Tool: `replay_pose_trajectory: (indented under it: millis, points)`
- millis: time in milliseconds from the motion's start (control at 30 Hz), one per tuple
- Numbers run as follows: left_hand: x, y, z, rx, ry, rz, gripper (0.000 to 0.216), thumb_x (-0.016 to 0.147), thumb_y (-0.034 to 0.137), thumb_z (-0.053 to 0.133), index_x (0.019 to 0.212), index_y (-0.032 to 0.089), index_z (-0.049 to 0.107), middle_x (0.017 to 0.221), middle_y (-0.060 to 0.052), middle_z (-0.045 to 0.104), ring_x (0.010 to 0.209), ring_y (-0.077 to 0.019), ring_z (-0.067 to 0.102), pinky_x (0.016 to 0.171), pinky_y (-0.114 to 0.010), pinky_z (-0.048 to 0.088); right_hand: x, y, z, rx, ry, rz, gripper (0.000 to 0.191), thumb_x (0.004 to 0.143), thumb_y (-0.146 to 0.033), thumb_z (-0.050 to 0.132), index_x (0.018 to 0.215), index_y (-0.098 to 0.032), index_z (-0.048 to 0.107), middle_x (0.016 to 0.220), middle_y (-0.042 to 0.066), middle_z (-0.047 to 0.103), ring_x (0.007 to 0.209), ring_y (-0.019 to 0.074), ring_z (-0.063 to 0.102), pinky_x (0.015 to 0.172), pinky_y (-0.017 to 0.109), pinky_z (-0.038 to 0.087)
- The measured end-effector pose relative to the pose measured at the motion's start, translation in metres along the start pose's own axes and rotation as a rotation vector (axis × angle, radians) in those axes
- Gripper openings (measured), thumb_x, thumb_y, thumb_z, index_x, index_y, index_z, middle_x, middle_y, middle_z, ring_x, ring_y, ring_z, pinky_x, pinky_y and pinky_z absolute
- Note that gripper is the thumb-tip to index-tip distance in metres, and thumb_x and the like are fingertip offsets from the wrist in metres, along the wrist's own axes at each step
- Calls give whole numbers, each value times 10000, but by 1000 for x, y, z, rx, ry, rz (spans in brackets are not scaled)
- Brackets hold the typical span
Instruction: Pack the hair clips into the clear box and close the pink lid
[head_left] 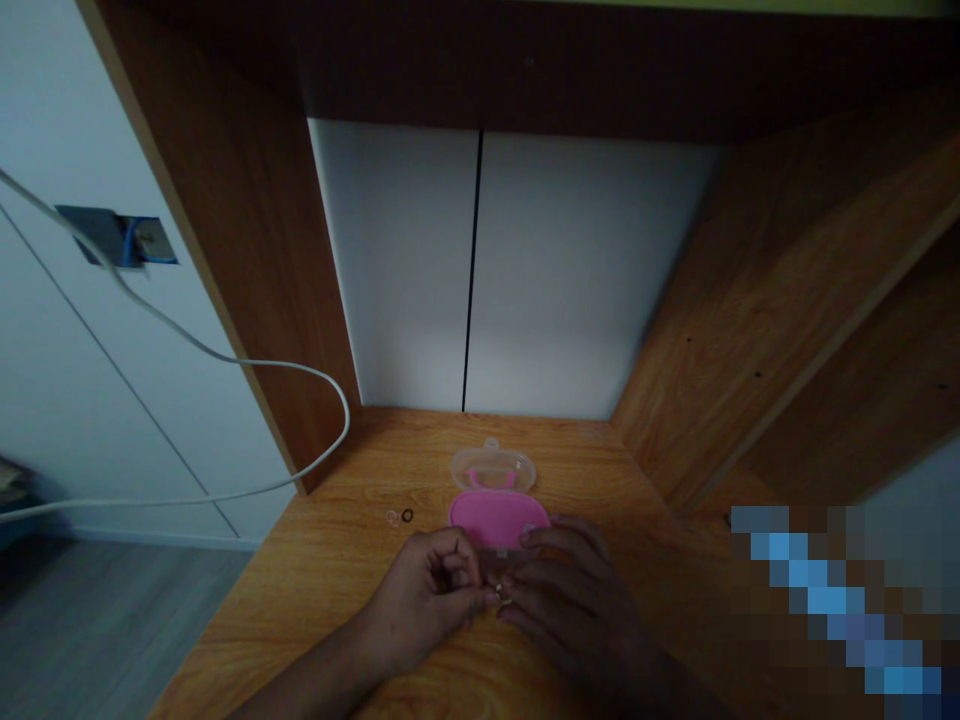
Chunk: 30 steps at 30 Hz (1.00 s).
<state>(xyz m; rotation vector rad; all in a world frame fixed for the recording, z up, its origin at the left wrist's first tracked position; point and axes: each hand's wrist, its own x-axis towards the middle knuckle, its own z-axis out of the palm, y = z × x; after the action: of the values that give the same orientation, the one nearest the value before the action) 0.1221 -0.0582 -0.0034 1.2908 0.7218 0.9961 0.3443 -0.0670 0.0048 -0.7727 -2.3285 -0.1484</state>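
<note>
My left hand [427, 600] and my right hand [570, 590] meet low on the wooden desktop [315, 560], their fingertips pinching a small pale metallic ring [503, 596] between them. The ring is tiny and partly hidden by my fingers. Just beyond my right fingers lies an open pink plastic case [496, 520], with its clear hinged lid [493, 469] tipped back on the far side. To the left of the case lie a small black ring [407, 515] and a small translucent pinkish ring [391, 517], both apart from my hands.
Wooden side panels [247, 250] and an overhead shelf [525, 70] box in the desk, with a white back panel [397, 260] behind. A white cable [300, 480] runs over the left panel from a wall socket [124, 238]. The lower right is pixelated.
</note>
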Motion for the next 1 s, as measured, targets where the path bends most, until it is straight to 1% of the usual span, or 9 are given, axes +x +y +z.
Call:
replay_pose_trajectory:
  millis: [100,200,300,367,433,567,733,833,1000]
  points:
    - [0,-1,2,-10,-7,-13,362,715,335,818,663,164,502,609,8,608,466,-60,465,458,-176,366,2,0,0,57,65,-1,329,819,-234,747,1108,-378,682,952,-44,784,1005,232,689,966,476,491]
    - [-3,-2,1,79,16,22,281,751,344,787,799,165,576,649,-21,658,467,-85,506,460,-201,407,5,0,-1,106,143,36,315,785,-181,754,1039,-352,680,886,-35,774,991,245,676,929,482,499]
    - [-7,0,-7,343,141,220,177,823,307,708,901,176,619,590,5,603,484,-102,502,478,-212,396,5,3,0,138,237,169,269,772,-169,744,981,-326,684,892,5,743,988,258,658,888,480,520]
    - [-7,3,-15,562,247,352,92,866,266,634,916,189,634,561,22,540,493,-113,493,494,-227,394,5,5,3,147,306,285,201,781,-192,730,939,-312,693,980,39,706,1028,268,632,901,493,520]
    - [-5,8,-22,748,293,434,127,874,231,595,983,198,651,666,-13,583,586,-147,548,570,-261,444,5,7,7,148,341,409,120,796,-231,719,894,-299,705,1103,67,651,1090,282,595,937,520,506]
    - [3,11,-28,960,205,470,260,854,244,610,1102,202,677,935,-92,600,877,-237,589,769,-351,494,7,8,15,169,335,592,55,798,-318,727,832,-276,724,1248,94,559,1176,311,533,990,563,468]
    - [6,5,-28,1006,165,422,242,853,303,647,1069,203,695,954,-93,579,890,-238,580,775,-357,493,11,3,24,211,355,690,96,779,-347,738,820,-259,740,1275,108,535,1207,325,506,1001,576,455]
    - [4,2,-27,1009,137,430,228,856,320,658,1050,211,708,945,-90,582,881,-231,582,768,-350,491,13,-2,27,241,357,695,79,770,-327,744,796,-254,734,1282,111,512,1212,325,497,1001,570,457]
    - [4,2,-30,1002,112,438,196,869,306,652,1023,225,741,925,-87,593,855,-218,590,732,-331,488,14,-6,31,232,356,702,76,781,-323,731,794,-248,721,1329,102,473,1271,335,445,1062,595,394]
